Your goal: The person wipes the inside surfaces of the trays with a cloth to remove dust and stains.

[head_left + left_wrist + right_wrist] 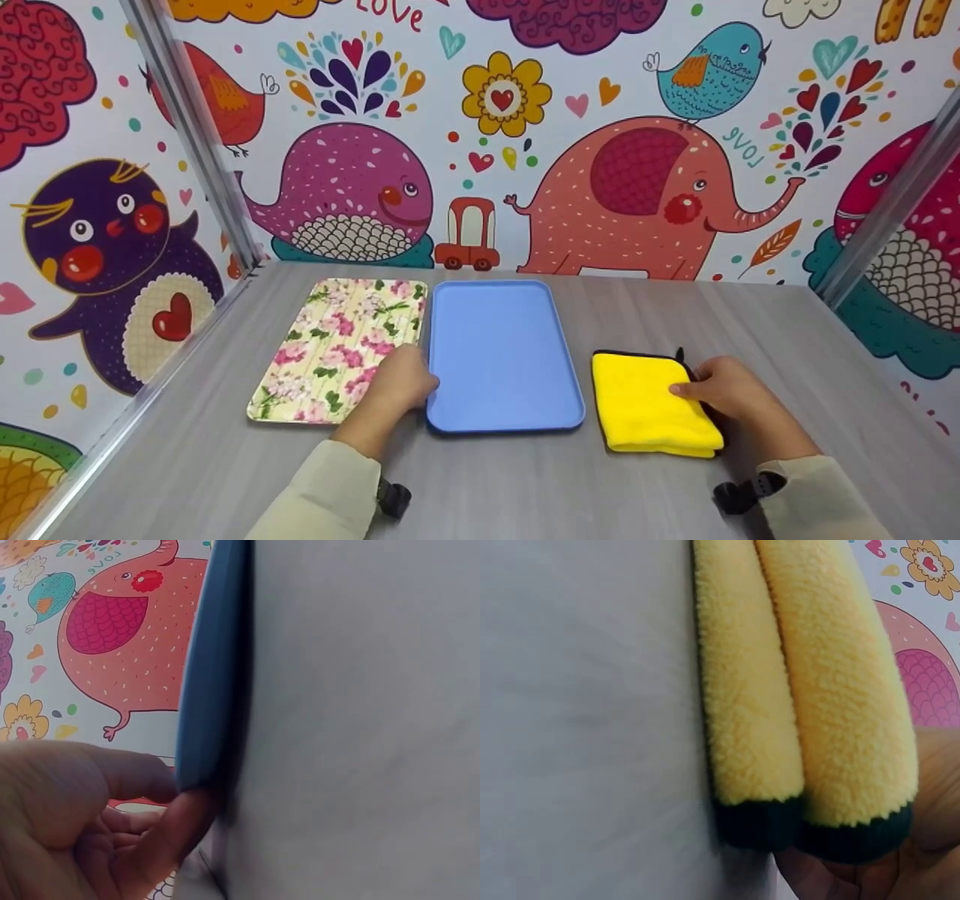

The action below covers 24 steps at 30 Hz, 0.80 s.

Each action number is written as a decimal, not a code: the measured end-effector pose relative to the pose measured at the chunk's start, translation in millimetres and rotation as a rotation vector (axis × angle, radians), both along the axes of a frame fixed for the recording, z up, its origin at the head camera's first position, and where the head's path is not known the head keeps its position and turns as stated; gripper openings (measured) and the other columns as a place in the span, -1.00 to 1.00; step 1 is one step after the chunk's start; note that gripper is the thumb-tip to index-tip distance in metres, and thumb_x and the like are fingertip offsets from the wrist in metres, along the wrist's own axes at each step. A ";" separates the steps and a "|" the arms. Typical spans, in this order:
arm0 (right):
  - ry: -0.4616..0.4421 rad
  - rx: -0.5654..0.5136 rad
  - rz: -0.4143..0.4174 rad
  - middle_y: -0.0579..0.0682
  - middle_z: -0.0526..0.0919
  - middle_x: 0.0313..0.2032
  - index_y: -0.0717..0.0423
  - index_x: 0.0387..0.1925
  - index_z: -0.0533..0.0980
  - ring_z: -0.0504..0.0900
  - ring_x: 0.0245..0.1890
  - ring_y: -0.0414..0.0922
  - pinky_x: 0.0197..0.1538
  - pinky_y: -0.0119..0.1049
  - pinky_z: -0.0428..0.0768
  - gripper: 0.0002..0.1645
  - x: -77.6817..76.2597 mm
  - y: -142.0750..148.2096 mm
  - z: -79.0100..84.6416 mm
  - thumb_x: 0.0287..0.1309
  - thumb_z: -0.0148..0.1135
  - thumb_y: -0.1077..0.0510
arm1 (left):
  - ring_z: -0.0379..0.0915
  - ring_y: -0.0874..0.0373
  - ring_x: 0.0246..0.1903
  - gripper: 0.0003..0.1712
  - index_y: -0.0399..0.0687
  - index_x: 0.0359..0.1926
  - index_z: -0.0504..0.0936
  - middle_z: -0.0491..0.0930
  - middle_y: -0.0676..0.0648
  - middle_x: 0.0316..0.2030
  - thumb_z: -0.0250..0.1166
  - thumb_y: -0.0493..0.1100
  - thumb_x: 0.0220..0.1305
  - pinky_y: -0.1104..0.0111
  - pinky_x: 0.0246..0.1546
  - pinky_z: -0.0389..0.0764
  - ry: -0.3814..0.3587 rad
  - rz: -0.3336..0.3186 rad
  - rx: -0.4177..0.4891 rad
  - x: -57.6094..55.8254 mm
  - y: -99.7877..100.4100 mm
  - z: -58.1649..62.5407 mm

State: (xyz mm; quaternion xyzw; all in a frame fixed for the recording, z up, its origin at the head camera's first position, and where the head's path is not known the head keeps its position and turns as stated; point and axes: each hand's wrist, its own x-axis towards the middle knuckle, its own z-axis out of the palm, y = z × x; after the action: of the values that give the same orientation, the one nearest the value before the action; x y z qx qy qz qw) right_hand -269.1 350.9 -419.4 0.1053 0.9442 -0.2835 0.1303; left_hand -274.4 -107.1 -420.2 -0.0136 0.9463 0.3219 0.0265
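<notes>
A plain blue tray lies flat in the middle of the table. My left hand pinches its left edge; in the left wrist view the thumb is on top of the blue tray's rim and a finger is under it. At the right lies a folded yellow cloth with a black border and a small black loop. My right hand grips its right edge, thumb on top. The right wrist view shows the fluffy yellow cloth in two folded layers, with fingers partly hidden behind it.
A floral tray with pink flowers lies left of the blue tray, partly behind my left hand. The grey table meets a wall printed with cartoon animals at the back. Metal posts stand at the corners.
</notes>
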 end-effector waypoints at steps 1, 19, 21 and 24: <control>-0.001 0.001 -0.002 0.27 0.65 -0.11 0.52 0.20 0.46 0.58 -0.21 0.05 -0.01 -0.08 0.74 -0.09 0.1 0.2 0.1 0.20 0.46 -0.20 | 0.32 0.13 -0.64 -0.64 -0.03 -0.69 0.37 0.37 0.02 -0.68 0.26 -0.37 0.13 0.37 -0.62 0.33 -0.011 0.007 0.017 -0.3 -0.2 -0.1; -0.014 0.075 0.012 0.37 0.63 -0.07 0.59 0.19 0.42 0.58 -0.20 0.10 0.05 0.03 0.69 -0.12 2.0 -14.9 4.5 0.20 0.48 -0.09 | 0.26 0.24 -0.78 -0.54 0.00 -0.79 0.36 0.28 0.09 -0.81 0.26 -0.37 0.18 0.45 -0.76 0.25 -0.045 0.065 0.223 -3.0 -2.3 -3.3; -0.016 0.064 0.019 0.40 0.61 -0.01 0.60 0.22 0.39 0.58 -0.16 0.12 0.10 0.08 0.67 -0.10 1.6 -15.0 3.9 0.21 0.47 -0.09 | 0.30 0.23 -0.75 -0.58 -0.03 -0.75 0.41 0.31 0.07 -0.77 0.27 -0.37 0.19 0.46 -0.74 0.31 -0.052 0.074 0.261 -3.2 -1.9 -4.3; -0.026 0.027 0.019 0.42 0.60 0.03 0.60 0.26 0.36 0.58 -0.14 0.13 0.14 0.11 0.66 -0.07 0.8 -11.8 2.4 0.22 0.46 -0.08 | 0.39 0.21 -0.69 -0.72 -0.13 -0.65 0.51 0.41 0.02 -0.65 0.28 -0.38 0.18 0.44 -0.69 0.46 -0.059 0.086 0.351 -2.7 -0.8 -6.3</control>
State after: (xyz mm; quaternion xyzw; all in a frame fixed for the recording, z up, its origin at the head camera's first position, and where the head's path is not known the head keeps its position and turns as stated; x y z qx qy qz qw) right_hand -268.3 339.0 -417.0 0.1019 0.9471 -0.2683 0.1436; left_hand -277.1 -107.9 -426.5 -0.0588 0.8729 0.4825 0.0423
